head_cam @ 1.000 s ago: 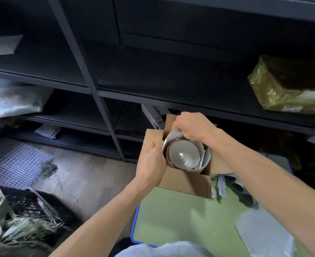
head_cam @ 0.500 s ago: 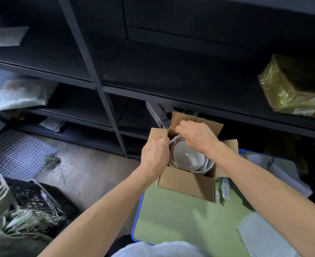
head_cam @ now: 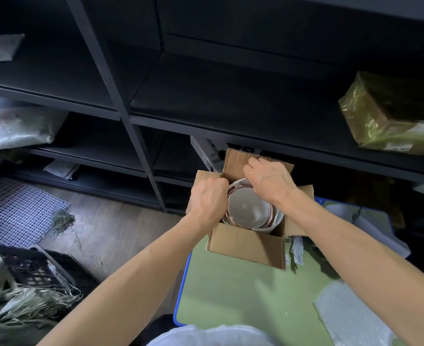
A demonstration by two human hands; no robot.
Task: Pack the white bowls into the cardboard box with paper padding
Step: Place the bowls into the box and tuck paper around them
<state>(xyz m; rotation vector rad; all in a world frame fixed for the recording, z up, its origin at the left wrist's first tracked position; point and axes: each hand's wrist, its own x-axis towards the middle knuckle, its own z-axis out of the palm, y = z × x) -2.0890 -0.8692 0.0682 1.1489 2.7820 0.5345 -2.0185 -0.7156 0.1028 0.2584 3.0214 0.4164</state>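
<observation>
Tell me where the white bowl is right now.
Head view, centre: the white bowl sits in paper padding inside the open cardboard box on the green table, between the left hand and right hand.

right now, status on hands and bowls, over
Right hand pinches paper padding, left hand curled beside it, grip hidden. White bowl seated in cardboard box. Flaps open, nothing blocking.

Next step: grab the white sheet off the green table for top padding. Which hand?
Right, probably. The white sheet lies at the right of the green table; the right hand need only draw back. The left hand, curled at the left wall of the cardboard box, would cross over.
</observation>
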